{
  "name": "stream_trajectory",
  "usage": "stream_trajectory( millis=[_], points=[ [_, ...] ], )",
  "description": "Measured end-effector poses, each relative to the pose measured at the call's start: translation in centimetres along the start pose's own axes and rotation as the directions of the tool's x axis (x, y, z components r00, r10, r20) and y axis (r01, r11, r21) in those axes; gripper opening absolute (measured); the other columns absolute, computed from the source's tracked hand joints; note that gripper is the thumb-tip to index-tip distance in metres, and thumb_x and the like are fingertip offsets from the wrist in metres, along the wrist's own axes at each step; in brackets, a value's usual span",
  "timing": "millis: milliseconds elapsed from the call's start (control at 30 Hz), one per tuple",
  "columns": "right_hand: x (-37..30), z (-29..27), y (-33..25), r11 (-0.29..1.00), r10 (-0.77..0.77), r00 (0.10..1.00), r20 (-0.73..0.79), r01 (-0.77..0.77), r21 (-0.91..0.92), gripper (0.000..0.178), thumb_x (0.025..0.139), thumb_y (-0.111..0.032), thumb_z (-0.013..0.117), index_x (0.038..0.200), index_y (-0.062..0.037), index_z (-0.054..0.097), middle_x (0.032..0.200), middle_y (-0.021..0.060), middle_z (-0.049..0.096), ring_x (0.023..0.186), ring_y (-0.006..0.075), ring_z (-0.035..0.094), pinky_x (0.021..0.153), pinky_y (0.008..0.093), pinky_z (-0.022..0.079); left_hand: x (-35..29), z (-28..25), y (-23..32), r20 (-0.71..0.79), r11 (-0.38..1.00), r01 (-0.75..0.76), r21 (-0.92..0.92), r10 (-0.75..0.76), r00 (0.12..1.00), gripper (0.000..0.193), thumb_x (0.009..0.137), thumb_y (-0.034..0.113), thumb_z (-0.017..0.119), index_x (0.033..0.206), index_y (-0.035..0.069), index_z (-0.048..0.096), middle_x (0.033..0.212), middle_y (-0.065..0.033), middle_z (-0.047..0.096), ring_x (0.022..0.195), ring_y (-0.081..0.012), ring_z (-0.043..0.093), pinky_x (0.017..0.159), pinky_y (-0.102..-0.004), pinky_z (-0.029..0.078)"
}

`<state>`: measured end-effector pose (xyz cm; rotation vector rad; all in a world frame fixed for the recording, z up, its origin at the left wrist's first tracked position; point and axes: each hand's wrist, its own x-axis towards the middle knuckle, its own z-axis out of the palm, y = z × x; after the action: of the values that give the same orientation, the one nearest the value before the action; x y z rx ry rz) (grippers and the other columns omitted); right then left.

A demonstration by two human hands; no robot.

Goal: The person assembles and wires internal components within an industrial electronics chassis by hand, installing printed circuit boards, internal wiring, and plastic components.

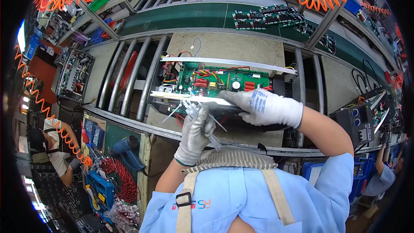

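My left hand (194,133), in a pale glove with grey fingertips, is closed round a bunch of white cable ties (214,141). Their thin ends stick out above and below the fist. Over the near side of an opened electronic unit lies my gloved right hand (263,107), its fingers curled together by the near metal bar (172,96). Whatever those fingers hold, if anything, is hidden. Inside the unit sits a green circuit board (233,77) with red, yellow and black wires. A second metal bar (228,62) crosses its far side.
The unit rests on a wooden board (241,45) over a roller conveyor (133,77). Several circuit boards (267,17) lie on the green belt behind. A heat gun (127,151) and red-black wire coils (118,179) are at left. Another unit (362,121) stands at right. Two people work nearby.
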<state>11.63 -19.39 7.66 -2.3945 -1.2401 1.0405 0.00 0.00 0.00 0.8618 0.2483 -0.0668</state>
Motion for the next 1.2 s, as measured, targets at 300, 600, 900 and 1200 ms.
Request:
stream_trajectory(
  millis=[300,600,900,1200],
  points=[
    [4.5,-0.8,-1.9,0.807,-0.105,0.994,0.013,0.078,0.586,0.065,0.092,-0.023,0.063,0.145,-0.0001,0.035,0.127,0.0172,0.053,0.078,0.0161,0.062,0.066,0.0307,0.054,-0.9,-2.6,2.5,-0.064,0.964,-0.032,0.264,0.051,0.997,0.036,0.099,0.031,0.059,0.111,-0.003,0.061,0.059,0.0049,0.039,0.045,-0.0047,0.033,0.041,-0.0212,0.024],
    [3.0,1.3,1.6,0.648,-0.168,0.984,0.054,0.069,0.758,0.066,0.092,-0.021,0.065,0.148,-0.0056,0.035,0.133,0.0075,0.052,0.074,0.0081,0.056,0.065,0.0237,0.049,-4.9,0.3,1.7,-0.03,0.818,0.244,0.521,-0.269,0.963,0.031,0.096,0.016,0.059,0.119,-0.005,0.06,0.076,-0.0077,0.064,0.069,-0.0123,0.061,0.068,-0.0266,0.048],
    [2.4,0.2,1.2,0.714,-0.063,0.993,-0.098,0.114,0.69,0.076,0.088,-0.012,0.066,0.153,-0.0079,0.025,0.1,0.0066,0.06,0.064,0.008,0.052,0.055,0.0232,0.045,1.2,-0.2,-2.0,-0.016,0.943,-0.026,0.333,0.033,0.999,0.021,0.097,0.022,0.057,0.097,0.002,0.065,0.071,-0.0033,0.064,0.058,-0.0057,0.045,0.054,-0.0234,0.035],
    [2.9,1.1,2.4,0.852,-0.218,0.933,-0.288,0.326,0.409,0.061,0.088,-0.012,0.064,0.144,-0.0034,0.043,0.122,0.0116,0.063,0.103,0.0184,0.061,0.092,0.0313,0.049,-1.3,0.8,-0.7,-0.041,0.726,-0.241,0.644,0.348,0.937,0.031,0.095,0.017,0.062,0.119,-0.002,0.062,0.087,-0.0067,0.071,0.062,-0.0068,0.056,0.055,-0.0213,0.044]
  ],
)
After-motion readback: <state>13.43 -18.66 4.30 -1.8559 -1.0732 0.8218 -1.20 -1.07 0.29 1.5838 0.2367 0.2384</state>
